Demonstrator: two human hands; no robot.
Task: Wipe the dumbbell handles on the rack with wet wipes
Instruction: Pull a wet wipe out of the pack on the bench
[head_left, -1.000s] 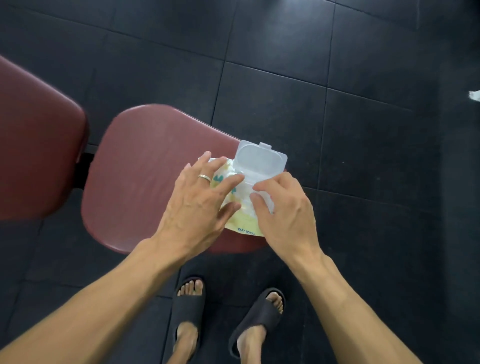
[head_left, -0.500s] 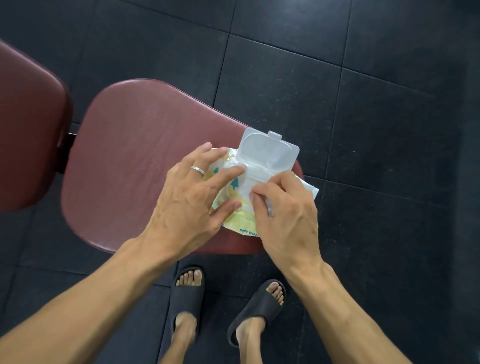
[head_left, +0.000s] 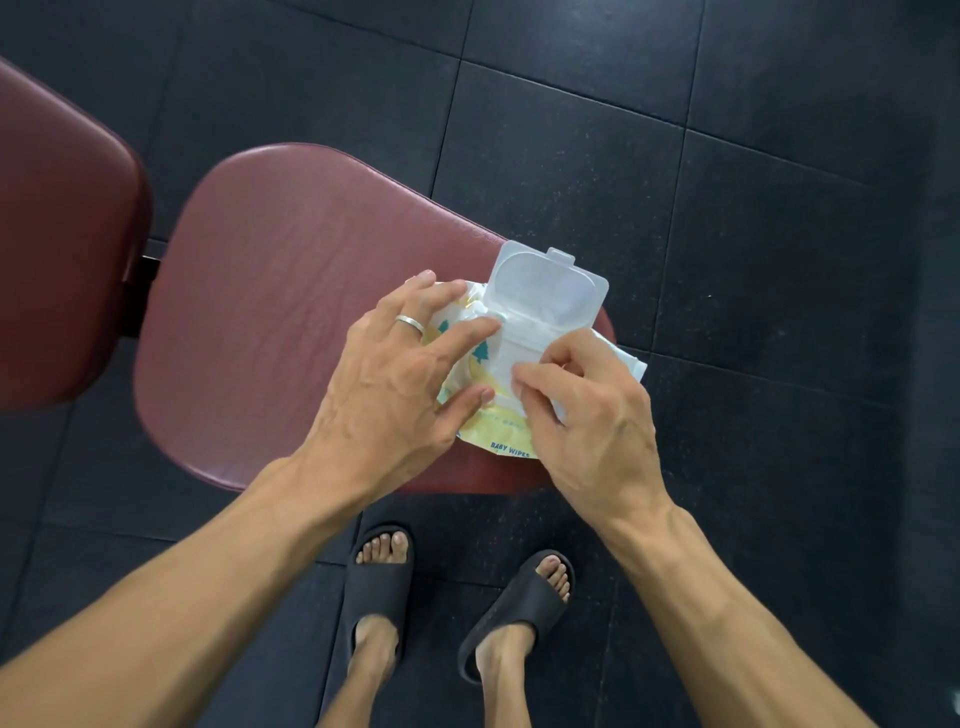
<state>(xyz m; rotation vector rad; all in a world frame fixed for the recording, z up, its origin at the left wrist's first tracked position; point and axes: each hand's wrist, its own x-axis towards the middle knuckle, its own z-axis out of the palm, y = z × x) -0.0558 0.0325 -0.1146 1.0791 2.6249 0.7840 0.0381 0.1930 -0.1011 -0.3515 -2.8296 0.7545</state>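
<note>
Since a second ago your view has drifted a little, while both hands have stayed on the wet wipes pack (head_left: 483, 410). It lies at the right end of the maroon padded surface (head_left: 270, 322), near its front edge, clear lid (head_left: 550, 286) flipped up. Your left hand (head_left: 395, 379) presses it flat, fingers spread. Your right hand (head_left: 582, 410) has a narrow grip, fingertips pinching at the opening. No wipe looks free yet, and no dumbbells or rack are visible.
</note>
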